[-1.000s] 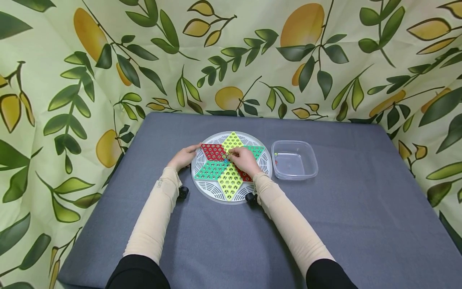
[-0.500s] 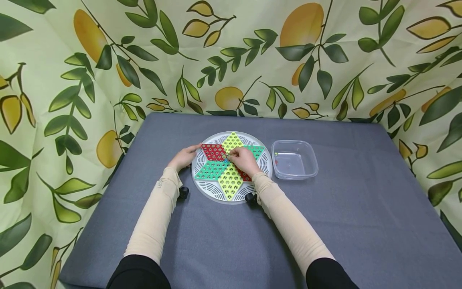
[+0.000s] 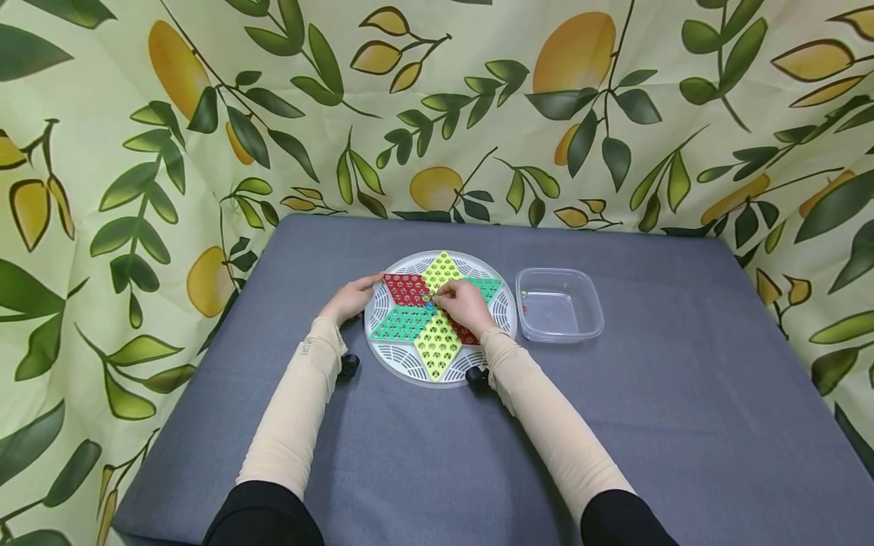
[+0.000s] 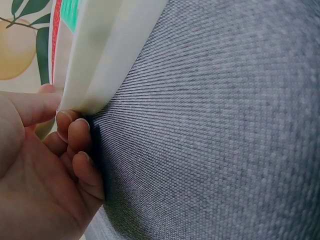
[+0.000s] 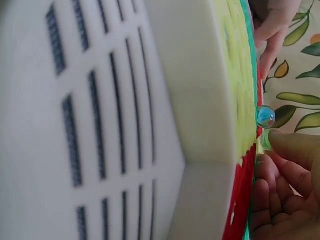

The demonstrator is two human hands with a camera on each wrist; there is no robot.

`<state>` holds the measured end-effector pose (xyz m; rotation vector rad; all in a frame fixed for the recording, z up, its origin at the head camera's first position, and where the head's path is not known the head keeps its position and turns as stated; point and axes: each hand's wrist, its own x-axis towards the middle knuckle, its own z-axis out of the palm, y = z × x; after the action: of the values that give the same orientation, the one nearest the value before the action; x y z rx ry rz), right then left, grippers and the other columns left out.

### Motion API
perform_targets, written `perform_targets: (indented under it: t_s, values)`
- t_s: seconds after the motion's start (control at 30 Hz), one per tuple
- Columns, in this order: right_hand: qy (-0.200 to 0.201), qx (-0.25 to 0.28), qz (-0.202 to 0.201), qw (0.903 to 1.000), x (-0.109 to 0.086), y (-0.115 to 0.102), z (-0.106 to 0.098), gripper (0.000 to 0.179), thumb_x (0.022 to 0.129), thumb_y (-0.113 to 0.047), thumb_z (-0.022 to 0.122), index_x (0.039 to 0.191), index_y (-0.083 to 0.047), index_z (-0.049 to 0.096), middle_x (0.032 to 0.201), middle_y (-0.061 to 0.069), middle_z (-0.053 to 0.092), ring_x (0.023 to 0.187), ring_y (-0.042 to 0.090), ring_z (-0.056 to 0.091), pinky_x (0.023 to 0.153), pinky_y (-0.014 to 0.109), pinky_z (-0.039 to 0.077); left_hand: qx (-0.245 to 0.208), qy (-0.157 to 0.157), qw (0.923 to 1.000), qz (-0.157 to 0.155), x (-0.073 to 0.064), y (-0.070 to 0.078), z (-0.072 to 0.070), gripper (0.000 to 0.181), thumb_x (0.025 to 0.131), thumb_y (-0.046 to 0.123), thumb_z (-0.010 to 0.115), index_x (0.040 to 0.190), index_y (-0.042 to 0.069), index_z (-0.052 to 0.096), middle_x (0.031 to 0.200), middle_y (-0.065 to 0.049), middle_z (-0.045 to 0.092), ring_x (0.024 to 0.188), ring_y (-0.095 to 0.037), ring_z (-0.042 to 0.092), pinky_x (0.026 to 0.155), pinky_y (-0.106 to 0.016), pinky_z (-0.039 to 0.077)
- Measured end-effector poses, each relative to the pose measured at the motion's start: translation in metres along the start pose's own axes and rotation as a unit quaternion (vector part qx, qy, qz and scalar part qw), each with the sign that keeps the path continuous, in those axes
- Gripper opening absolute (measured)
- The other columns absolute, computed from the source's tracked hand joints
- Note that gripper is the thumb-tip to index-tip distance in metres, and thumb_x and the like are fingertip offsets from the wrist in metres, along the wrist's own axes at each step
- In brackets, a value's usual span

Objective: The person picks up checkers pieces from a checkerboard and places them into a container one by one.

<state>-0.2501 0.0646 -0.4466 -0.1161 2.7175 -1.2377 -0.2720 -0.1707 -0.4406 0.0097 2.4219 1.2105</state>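
The left hand (image 3: pixel 350 298) grips the board (image 3: pixel 437 349) at its ten o'clock; near the middle, the right hand (image 3: pixel 466 305) has its fingers pinching a green marble (image 5: pixel 265 140) beside a blue marble (image 5: pixel 266 117). A tub (image 3: pixel 563 309) sits at three o'clock.

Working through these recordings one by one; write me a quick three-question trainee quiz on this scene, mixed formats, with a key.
1. Multiple choice: in the head view, where does the clear container stand relative to the round board?
A) to its left
B) to its right
C) on top of it
2. True or false: the left grip touches the board's edge.
3. Fill in: in the right wrist view, the uncovered marble beside the right grip is clear with ____ inside.

Key: 1 B; 2 true; 3 blue.
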Motion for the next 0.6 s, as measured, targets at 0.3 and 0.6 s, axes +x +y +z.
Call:
perform_targets:
  t_s: [0.3, 0.6]
  values:
    - [0.011, 0.046, -0.001, 0.9989, 0.001, 0.006, -0.005, 0.025, 0.089, -0.025, 0.063, 0.106, -0.006, 0.065, 0.099, 0.011, 0.068, 0.083, 0.020, 0.060, 0.071, 0.027, 0.047, -0.002, -0.001, 1.0000, -0.005, -0.001, 0.001, 0.000, 0.047, 0.101, 0.023, 0.031, 0.147, 0.028, 0.028, 0.155, -0.006, 0.024, 0.132, -0.026, 0.035, 0.106, -0.041, 0.035]
    - [0.011, 0.075, -0.005, 0.9971, -0.003, 0.006, -0.013, 0.025, 0.087, -0.022, 0.065, 0.107, -0.006, 0.065, 0.098, 0.011, 0.069, 0.085, 0.019, 0.061, 0.072, 0.025, 0.047, -0.004, 0.002, 1.0000, -0.002, 0.000, 0.000, 0.000, 0.047, 0.101, 0.022, 0.032, 0.147, 0.027, 0.029, 0.155, -0.006, 0.024, 0.139, -0.024, 0.028, 0.114, -0.041, 0.027]
